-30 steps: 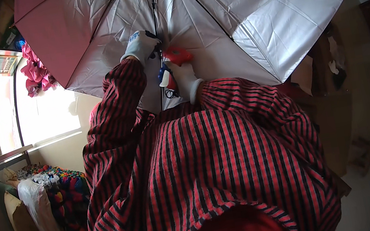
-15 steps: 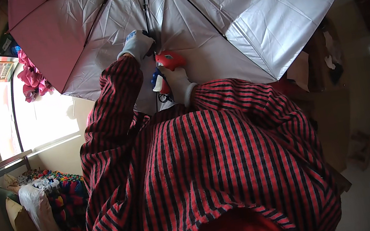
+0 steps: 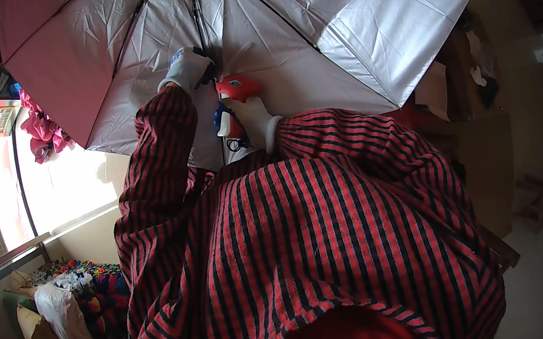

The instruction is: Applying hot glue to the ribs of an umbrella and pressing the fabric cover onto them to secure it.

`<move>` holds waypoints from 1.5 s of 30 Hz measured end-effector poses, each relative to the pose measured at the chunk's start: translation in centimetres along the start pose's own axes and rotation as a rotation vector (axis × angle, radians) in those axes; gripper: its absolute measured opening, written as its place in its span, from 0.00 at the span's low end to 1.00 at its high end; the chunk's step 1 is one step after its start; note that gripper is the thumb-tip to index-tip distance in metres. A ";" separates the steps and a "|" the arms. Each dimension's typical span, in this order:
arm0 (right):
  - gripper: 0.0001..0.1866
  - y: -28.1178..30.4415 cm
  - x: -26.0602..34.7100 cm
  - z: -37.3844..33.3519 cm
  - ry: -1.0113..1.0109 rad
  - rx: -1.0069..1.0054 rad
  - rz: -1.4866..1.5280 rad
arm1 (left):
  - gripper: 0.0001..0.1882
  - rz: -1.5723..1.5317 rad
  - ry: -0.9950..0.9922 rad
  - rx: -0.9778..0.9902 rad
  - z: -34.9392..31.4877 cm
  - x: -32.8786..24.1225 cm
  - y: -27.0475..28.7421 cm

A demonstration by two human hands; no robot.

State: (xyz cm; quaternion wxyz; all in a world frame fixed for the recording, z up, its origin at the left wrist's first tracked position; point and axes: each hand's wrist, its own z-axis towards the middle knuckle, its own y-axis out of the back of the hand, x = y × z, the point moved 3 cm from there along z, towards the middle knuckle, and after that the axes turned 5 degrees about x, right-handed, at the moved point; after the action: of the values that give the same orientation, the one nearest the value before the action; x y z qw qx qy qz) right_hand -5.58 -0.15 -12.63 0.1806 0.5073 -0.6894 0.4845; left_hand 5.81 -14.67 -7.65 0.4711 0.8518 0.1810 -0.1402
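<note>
An open umbrella [image 3: 299, 57], silver on its inner side with dark ribs, spreads in front of me. My left hand [image 3: 188, 68], in a whitish glove with dark fingertips, is closed at the umbrella's middle rib [image 3: 198, 16]; the exact grip is partly hidden. Just below and to the right, my right hand [image 3: 254, 115], gloved too, is closed around a red hand-held tool [image 3: 240, 88]. The tool's rounded red head points toward the rib. White, blue and red parts with a black ring show at its left side. Its exact kind is unclear.
A bright window [image 3: 60, 172] is at the left, with pink bunched cloth [image 3: 42, 127] by it. Fabric rolls [image 3: 71, 325] and a multicoloured pile [image 3: 101, 291] stand lower left. Brown furniture [image 3: 490, 169] is at the right.
The umbrella and both hands have shifted slightly left in the picture, as has the window. Both hands keep nearly the same place against the rib.
</note>
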 end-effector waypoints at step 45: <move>0.09 3.2 12.0 5.2 0.731 -0.022 -0.230 | 0.24 0.212 0.101 -0.927 -3.1 5.3 8.6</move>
State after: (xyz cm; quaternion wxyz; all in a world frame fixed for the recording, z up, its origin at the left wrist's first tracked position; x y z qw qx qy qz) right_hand -12.15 -10.81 -7.72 0.4733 0.3730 -0.5234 0.6024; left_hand 14.51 -15.27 -1.74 0.8038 0.5713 0.1595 0.0458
